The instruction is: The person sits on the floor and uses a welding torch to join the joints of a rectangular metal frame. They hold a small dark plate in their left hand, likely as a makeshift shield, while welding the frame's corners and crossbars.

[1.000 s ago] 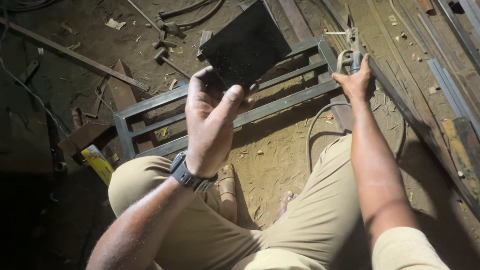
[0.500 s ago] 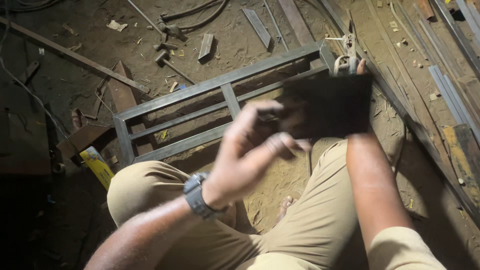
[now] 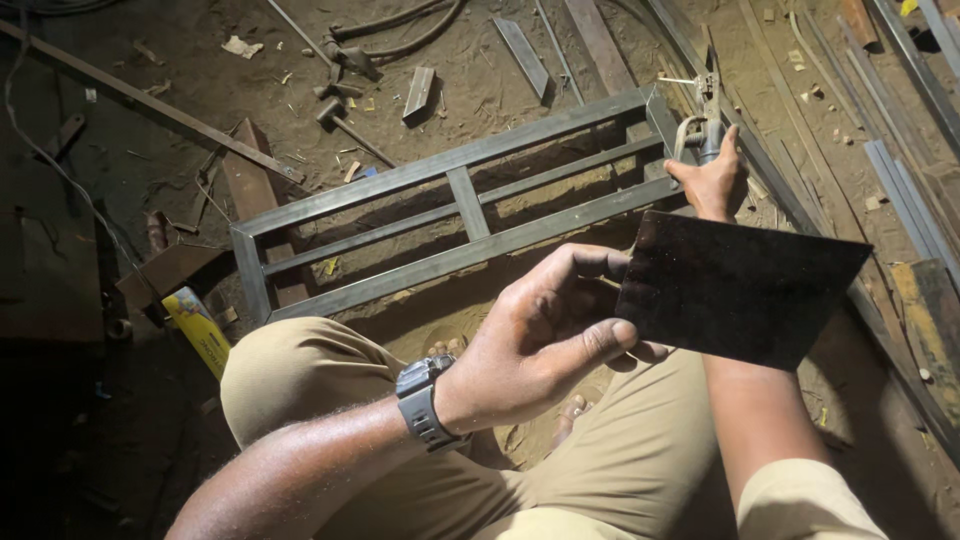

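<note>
Since a second ago, the dark plate (image 3: 740, 300) has been swung from up over the frame (image 3: 450, 210) down to its near right corner. It is now pinched at its left edge by the left hand (image 3: 545, 335), long axis pointing right and slightly down. The right hand (image 3: 712, 180) stays closed around a welding holder (image 3: 708, 120) at the frame's right end.

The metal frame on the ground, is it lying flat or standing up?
Lying flat. The metal frame rests on the dirt floor with all its bars level, in front of the person's knees. The right hand reaches its far corner.
</note>
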